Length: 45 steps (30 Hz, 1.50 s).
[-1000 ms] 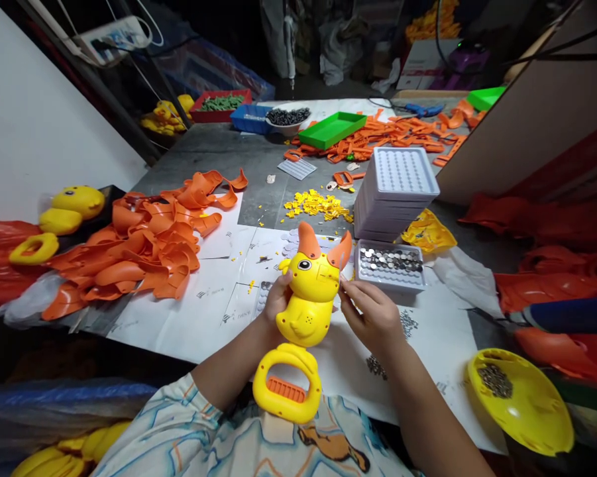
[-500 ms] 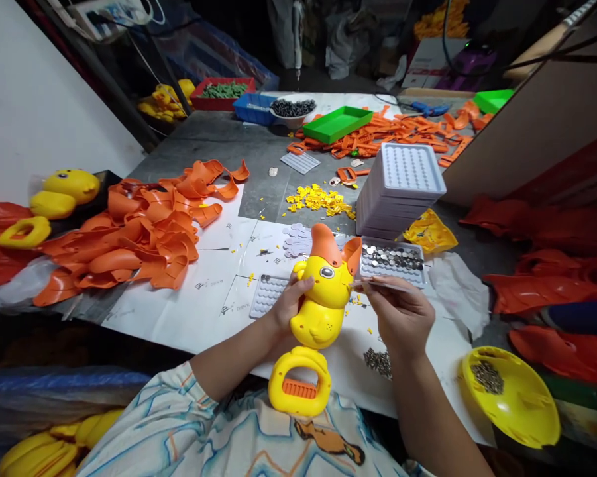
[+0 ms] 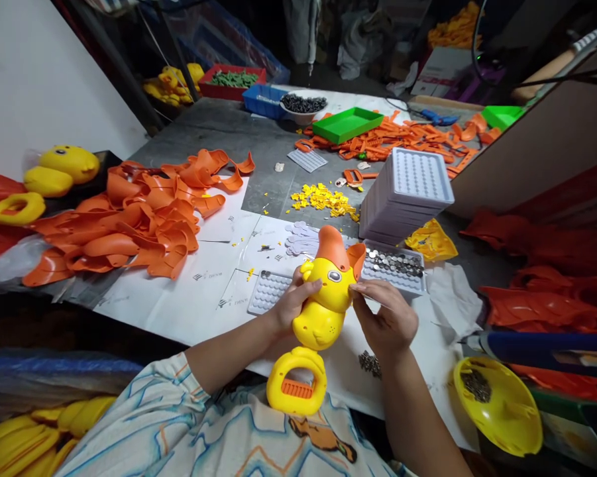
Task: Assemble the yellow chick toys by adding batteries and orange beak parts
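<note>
A yellow duck toy with an orange beak, a printed eye and a ring-shaped handle stands over the table edge near my lap. My left hand is wrapped round its left side, thumb on the yellow head. On the other side, my right hand has its thumb and fingertips pinched together against the head, just below the orange beak piece. Whatever lies between those fingertips is too small to make out. Behind the hands sits a white tray of silver discs.
Orange curved parts are heaped at the left. Small yellow pieces and a tall stack of white trays stand beyond the toy. A yellow bowl with screws is at the lower right; a green tray lies at the back.
My right hand has moved in to the toy's head, and the thin light piece that showed in its fingers is no longer visible. The camera view has shifted slightly.
</note>
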Tool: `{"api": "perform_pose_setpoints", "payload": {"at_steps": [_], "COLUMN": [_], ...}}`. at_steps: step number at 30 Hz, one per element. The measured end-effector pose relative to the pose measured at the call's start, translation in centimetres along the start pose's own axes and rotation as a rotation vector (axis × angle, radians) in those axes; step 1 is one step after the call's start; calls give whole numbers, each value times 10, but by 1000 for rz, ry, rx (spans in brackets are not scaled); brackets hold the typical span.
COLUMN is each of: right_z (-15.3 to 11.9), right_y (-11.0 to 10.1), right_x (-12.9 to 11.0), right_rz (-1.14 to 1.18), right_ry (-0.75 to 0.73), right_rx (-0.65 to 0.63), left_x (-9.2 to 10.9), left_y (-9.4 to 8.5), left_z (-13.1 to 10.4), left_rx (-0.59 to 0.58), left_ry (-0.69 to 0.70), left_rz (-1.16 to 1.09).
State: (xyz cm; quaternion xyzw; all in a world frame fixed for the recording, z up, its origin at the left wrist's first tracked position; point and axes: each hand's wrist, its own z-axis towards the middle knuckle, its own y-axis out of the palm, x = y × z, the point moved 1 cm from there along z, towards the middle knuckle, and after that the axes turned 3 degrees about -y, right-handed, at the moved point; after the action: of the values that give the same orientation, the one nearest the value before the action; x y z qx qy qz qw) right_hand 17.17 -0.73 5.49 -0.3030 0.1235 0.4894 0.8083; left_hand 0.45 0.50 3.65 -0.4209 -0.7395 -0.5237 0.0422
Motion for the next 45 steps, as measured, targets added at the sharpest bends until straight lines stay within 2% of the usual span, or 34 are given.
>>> {"api": "perform_pose_setpoints", "payload": {"at_steps": [4, 6, 10, 12, 14, 19, 24, 27, 29, 31, 33, 36, 39, 42, 45], "right_z": [-3, -5, -7, -8, -7, -6, -9, -11, -8, -2, 5, 11, 6, -10, -31], "right_y": [-1, -2, -2, 1, 4, 6, 8, 12, 15, 16, 13, 5, -4, -12, -24], "right_x": [5, 6, 9, 11, 14, 17, 15, 15, 13, 9, 3, -6, -13, -18, -25], "right_rz": [-55, 32, 399, 488, 521, 549, 420, 417, 505, 668, 808, 852, 787, 682, 602], "right_ry": [7, 75, 364, 506, 583, 601, 644, 823, 989, 1138, 1219, 1197, 1134, 1137, 1144], "right_rx": [-35, -49, -15, 36, 62, 65, 68, 110, 124, 79, 14, 36, 145, 226, 222], "left_x": [0, 1, 0, 0, -1, -4, -2, -1, 0, 0, 3, 6, 5, -2, -9], "left_y": [0, -1, -4, -5, -6, -7, -4, -4, -4, -4, -3, 2, 9, 12, 9], "left_z": [-2, -2, 0, 2, 2, 0, 0, 1, 2, 0, -3, -8, -12, -20, -40], "left_rx": [-13, -33, -98, -122, -131, -137, -180, -189, -188, -191, -195, -207, -213, -235, -284], "left_ry": [2, 0, -40, -58, -62, -66, -82, -57, -53, -67, -80, -113, -143, -239, -379], "left_rz": [-5, -12, -35, -42, -44, -29, -8, 6, 29, 64, 97, 140, 167, 208, 249]}}
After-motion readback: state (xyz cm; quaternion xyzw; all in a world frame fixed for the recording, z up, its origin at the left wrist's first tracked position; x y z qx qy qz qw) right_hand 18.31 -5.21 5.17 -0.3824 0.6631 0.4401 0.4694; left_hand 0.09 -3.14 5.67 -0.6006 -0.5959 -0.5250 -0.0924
